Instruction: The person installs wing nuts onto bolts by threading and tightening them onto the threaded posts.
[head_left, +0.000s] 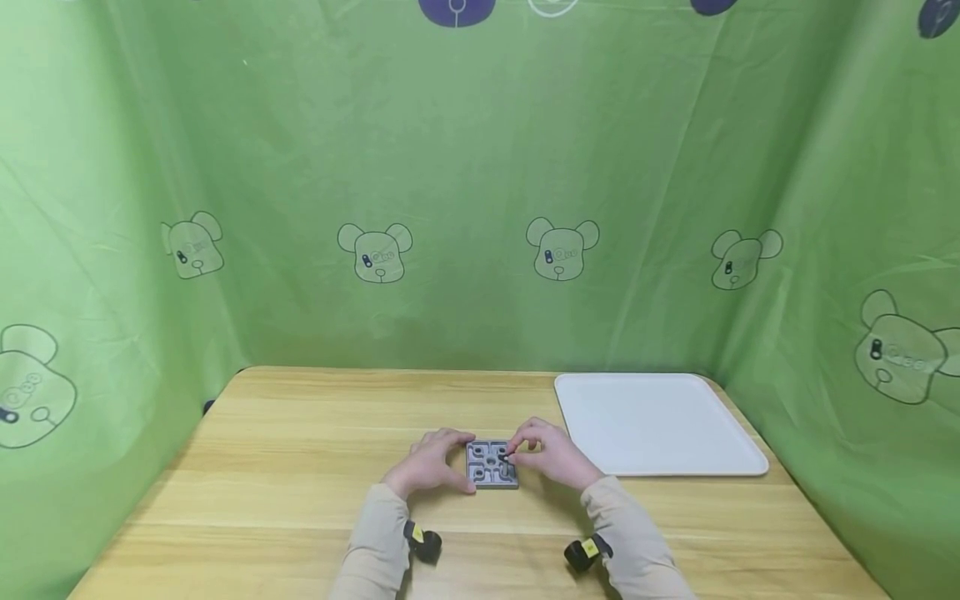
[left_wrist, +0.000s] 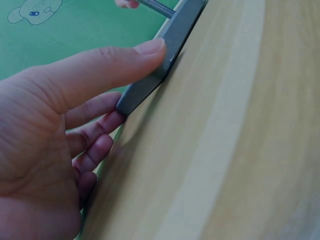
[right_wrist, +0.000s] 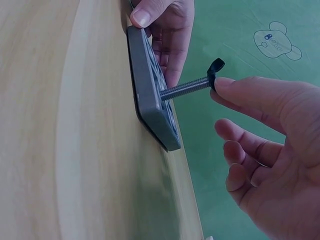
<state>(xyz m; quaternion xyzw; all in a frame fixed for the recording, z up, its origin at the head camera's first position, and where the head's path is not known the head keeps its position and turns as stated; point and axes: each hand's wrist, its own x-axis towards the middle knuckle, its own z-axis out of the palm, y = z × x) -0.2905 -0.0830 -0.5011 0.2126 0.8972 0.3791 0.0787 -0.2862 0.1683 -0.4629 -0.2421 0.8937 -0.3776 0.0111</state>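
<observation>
A grey square plate [head_left: 491, 463] with recessed channels and several holes lies on the wooden table. My left hand [head_left: 429, 465] grips its left side, thumb at the near corner and fingers at the far one. With thumb and forefinger, my right hand [head_left: 557, 457] pinches the black winged head of a wing screw [right_wrist: 187, 88]. The screw's metal threaded shaft stands up from the plate's right part, its lower end at a hole there. In the right wrist view, the other right fingers [right_wrist: 242, 145] are loosely curled beside the screw.
A white tray [head_left: 660, 425] lies at the table's back right, just beyond my right hand. Green printed curtains [head_left: 465, 167] rise behind the table and at both sides. Black wrist cameras with straps [head_left: 427, 546] sit at both sleeves.
</observation>
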